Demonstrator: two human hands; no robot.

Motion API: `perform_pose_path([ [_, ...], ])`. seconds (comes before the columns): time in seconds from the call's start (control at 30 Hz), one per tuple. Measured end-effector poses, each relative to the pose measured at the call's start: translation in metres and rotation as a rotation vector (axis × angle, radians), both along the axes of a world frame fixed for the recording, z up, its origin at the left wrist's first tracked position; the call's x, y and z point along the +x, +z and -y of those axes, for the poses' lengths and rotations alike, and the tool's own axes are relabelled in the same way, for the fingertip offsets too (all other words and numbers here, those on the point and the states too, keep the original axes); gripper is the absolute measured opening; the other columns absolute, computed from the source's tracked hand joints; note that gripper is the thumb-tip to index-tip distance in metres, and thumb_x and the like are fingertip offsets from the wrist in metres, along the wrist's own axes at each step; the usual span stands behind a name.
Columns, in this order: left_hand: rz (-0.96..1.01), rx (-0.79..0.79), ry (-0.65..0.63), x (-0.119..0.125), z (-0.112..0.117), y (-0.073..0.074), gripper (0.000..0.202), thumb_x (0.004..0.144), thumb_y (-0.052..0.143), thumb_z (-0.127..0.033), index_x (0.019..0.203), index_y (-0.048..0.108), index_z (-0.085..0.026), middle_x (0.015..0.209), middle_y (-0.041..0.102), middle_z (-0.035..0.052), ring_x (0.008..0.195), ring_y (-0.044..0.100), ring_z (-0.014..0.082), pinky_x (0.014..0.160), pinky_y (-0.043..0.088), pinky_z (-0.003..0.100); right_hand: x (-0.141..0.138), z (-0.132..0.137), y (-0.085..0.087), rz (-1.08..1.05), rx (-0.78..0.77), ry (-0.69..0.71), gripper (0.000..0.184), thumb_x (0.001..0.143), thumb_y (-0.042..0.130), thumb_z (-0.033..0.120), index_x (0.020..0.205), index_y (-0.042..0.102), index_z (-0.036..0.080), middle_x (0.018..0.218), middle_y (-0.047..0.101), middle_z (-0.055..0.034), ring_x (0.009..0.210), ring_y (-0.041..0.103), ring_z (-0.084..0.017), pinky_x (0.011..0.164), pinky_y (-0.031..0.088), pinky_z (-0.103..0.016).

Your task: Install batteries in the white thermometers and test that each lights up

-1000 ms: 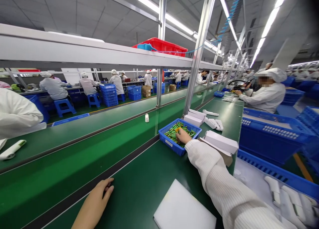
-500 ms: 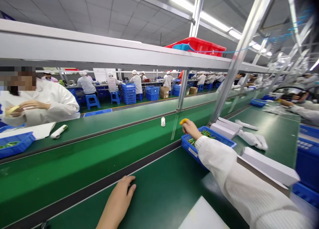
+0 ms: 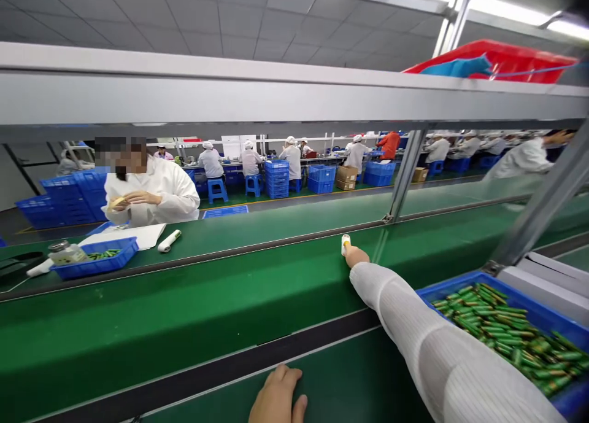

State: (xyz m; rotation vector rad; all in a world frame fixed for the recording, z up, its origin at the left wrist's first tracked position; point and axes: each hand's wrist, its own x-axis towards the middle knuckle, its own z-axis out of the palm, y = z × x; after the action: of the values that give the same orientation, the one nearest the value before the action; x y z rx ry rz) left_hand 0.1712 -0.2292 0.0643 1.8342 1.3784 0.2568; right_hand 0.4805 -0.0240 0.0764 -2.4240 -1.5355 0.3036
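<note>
My right hand [image 3: 356, 255] is stretched out over the green conveyor belt, a yellow cover on one finger. Its fingers are closed on a small white plastic device [image 3: 345, 241] near the belt's far side; the grip is partly hidden by the hand. My left hand [image 3: 278, 396] holds nothing. It rests at the near edge of the dark green worktop [image 3: 340, 374], fingers apart. Under my right forearm, to the right, a blue tray [image 3: 442, 286] is filled with many green battery-like cylinders [image 3: 501, 325].
Across the belt [image 3: 193, 312] a co-worker [image 3: 151, 193] in white handles a pale piece. Before them are another blue tray [image 3: 99, 264] of green cylinders and a white device [image 3: 169, 241]. A shelf beam [image 3: 276, 97] and metal posts [image 3: 407, 171] frame the line; white boxes [image 3: 547, 288] lie right.
My right hand has moved from above the blue tray to the white device on the belt and closed on it. The view has turned left. My left hand stays on the worktop.
</note>
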Motion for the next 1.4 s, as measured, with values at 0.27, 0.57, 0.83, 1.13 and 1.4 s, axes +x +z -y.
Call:
perform_pose_path([
  [0.27, 0.058, 0.191, 0.077, 0.002, 0.013, 0.003, 0.045, 0.089, 0.034, -0.024, 0.132, 0.049, -0.022, 0.137, 0.046, 0.0114, 0.123, 0.046, 0.03, 0.097, 0.043, 0.045, -0.052, 0.039, 0.04, -0.263, 0.094, 0.198, 0.027, 0.093, 0.053, 0.03, 0.114, 0.055, 0.014, 0.11, 0.057, -0.0077, 0.091, 0.059, -0.018, 0.077, 0.052, -0.036],
  [0.57, 0.33, 0.867, 0.299, 0.005, 0.028, 0.023, 0.048, 0.091, 0.043, -0.023, 0.137, 0.03, -0.024, 0.132, 0.046, 0.0114, 0.124, 0.04, 0.0264, 0.104, 0.029, 0.05, -0.148, 0.215, 0.092, -1.084, -0.005, 0.773, 0.033, 0.089, 0.047, 0.049, 0.099, 0.05, 0.018, 0.062, 0.035, 0.0079, 0.042, 0.024, -0.004, 0.04, 0.024, -0.018],
  [0.83, 1.429, 0.144, 0.264, -0.007, 0.056, 0.082, 0.023, 0.091, 0.042, -0.043, 0.092, 0.045, -0.021, 0.073, 0.044, -0.0022, 0.052, 0.039, 0.0091, 0.05, 0.037, 0.022, -0.178, 0.284, 0.115, -1.459, 0.278, 0.79, 0.027, 0.092, 0.044, 0.046, 0.088, 0.04, 0.02, 0.061, 0.057, 0.0038, 0.032, 0.046, -0.007, 0.032, 0.031, -0.017],
  [1.13, 1.821, -0.075, 0.215, -0.012, 0.082, 0.113, 0.049, 0.096, 0.024, -0.044, 0.074, 0.056, -0.014, 0.075, 0.043, 0.003, 0.073, 0.046, 0.0131, 0.075, 0.044, 0.024, -0.194, 0.304, 0.097, -1.258, 0.432, 0.826, 0.025, 0.094, 0.048, 0.041, 0.087, 0.054, 0.018, 0.069, 0.054, 0.0003, 0.054, 0.051, -0.008, 0.054, 0.045, -0.021],
  [1.4, 1.963, -0.044, 0.366, -0.011, 0.076, 0.113, 0.046, 0.096, 0.026, -0.037, 0.07, 0.055, -0.012, 0.072, 0.04, 0.0018, 0.066, 0.044, 0.0112, 0.072, 0.048, 0.025, -0.189, 0.307, 0.097, -1.074, 0.588, 0.866, 0.017, 0.094, 0.048, 0.036, 0.086, 0.053, 0.021, 0.058, 0.056, 0.0029, 0.044, 0.053, -0.01, 0.042, 0.041, -0.02],
])
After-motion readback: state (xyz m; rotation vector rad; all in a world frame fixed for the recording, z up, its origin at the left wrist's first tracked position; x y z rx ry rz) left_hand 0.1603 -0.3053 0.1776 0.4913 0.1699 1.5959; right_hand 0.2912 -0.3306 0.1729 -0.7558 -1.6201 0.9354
